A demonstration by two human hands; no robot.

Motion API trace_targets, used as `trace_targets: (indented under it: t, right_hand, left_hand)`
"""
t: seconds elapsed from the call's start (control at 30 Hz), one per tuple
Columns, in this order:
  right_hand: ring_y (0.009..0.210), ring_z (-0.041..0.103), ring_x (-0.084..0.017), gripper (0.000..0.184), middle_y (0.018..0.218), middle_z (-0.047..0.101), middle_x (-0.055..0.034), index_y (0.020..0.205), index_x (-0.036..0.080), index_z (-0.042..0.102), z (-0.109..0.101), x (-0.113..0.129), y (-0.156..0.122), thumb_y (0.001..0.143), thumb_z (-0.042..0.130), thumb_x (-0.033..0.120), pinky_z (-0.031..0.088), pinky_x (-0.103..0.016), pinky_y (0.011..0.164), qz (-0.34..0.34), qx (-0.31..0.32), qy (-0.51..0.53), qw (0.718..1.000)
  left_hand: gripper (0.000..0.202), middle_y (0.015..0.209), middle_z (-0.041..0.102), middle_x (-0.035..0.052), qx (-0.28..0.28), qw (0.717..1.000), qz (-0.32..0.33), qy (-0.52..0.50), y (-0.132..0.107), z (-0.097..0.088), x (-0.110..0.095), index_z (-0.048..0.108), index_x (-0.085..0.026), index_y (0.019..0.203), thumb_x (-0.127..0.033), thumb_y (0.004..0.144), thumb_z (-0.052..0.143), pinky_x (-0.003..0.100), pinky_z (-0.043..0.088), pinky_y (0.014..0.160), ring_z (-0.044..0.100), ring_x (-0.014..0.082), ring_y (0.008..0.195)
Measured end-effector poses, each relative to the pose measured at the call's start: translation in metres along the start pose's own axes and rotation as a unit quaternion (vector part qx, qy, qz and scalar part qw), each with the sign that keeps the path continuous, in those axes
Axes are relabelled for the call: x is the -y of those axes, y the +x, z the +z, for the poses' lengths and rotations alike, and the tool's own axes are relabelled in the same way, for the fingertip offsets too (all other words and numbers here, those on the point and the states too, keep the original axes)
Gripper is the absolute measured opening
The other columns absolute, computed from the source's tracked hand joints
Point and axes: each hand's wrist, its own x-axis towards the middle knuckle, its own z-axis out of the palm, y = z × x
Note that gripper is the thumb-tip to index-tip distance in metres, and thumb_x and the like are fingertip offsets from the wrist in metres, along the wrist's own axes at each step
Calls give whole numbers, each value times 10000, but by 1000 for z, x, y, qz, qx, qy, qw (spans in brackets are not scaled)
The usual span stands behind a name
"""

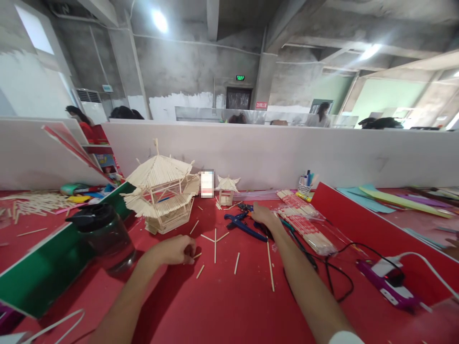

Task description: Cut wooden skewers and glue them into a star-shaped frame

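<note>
My left hand (pixel 178 250) is low over the red table with its fingers curled in a pinch. A short wooden stick (pixel 197 256) pokes out at its fingertips. My right hand (pixel 264 216) reaches forward onto a cluster of tools, beside blue-handled pliers (pixel 247 227); its fingers point down and are partly hidden, so their grip does not show. Between the hands lie thin sticks in a branching shape (pixel 215 246), with loose short sticks (pixel 237 263) around it. A large two-tiered stick pavilion (pixel 161 191) stands behind my left hand, and a small one (pixel 226 190) stands farther back.
At left, a dark water bottle (pixel 103 236) stands by a green divider (pixel 53 267). Bagged stick bundles (pixel 304 222) lie right of my right hand, near black cable and a purple power strip (pixel 389 284). A white partition (pixel 258 153) closes the back; people sit beyond it.
</note>
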Motion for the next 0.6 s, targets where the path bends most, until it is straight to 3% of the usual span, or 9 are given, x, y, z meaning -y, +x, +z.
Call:
trace_targets:
  t: [0.2,0.4,0.5,0.6]
  right_hand:
    - [1135,631,-310,431,1253,636,-238,1321,78,515,-3,2,-2,928,481,253,478,-328,836,25,12,-32,999]
    - [1086,651,-327,401,1203,668,-213,1289,132,565,-21,3,-17,918,493,266,489,-374,820,19,7,-66,998]
    - [1139,614,-341,411,1255,644,-189,1306,176,557,-36,10,-29,929,495,326,470,-406,862,-25,-21,-76,997]
    - [1181,582,-282,426,1305,626,-98,1328,252,538,-47,25,-47,928,520,398,440,-347,911,-112,-35,-70,991]
  left_hand:
    - [119,790,719,24,-10,999,9,32,5,4,3,673,-191,798,-279,741,618,236,373,552,619,176,685]
    - [142,831,724,37,-58,994,17,88,10,10,-7,673,-200,819,-319,824,597,244,371,581,635,193,739]
    - [142,864,731,38,-81,993,19,84,16,15,-14,675,-212,860,-327,844,595,250,372,607,648,201,770]
    - [141,873,734,37,-107,991,21,82,20,19,-18,670,-219,857,-328,858,580,256,353,610,654,207,788]
